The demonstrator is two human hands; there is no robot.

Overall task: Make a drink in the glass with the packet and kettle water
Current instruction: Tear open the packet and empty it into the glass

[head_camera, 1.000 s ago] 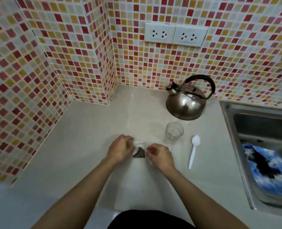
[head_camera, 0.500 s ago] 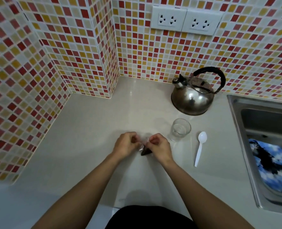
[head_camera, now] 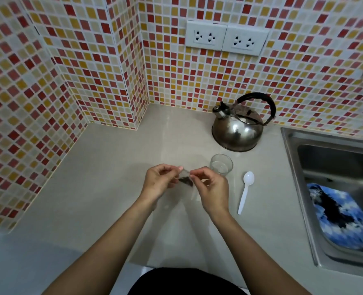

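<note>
A small clear packet (head_camera: 185, 179) with dark contents hangs between my two hands above the counter. My left hand (head_camera: 159, 184) pinches its top left edge and my right hand (head_camera: 211, 189) pinches its top right edge. The empty clear glass (head_camera: 221, 163) stands upright on the counter just behind my right hand. Further back sits the steel kettle (head_camera: 238, 129) with a black handle, its spout pointing left.
A white plastic spoon (head_camera: 245, 191) lies right of the glass. A steel sink (head_camera: 291, 158) at the right holds a blue and white cloth (head_camera: 342, 216). Tiled walls close off the left and back, with two sockets (head_camera: 226, 38) above the kettle.
My hands lifted the packet off the counter and now hold it by its top edge. The camera view shifted slightly.
</note>
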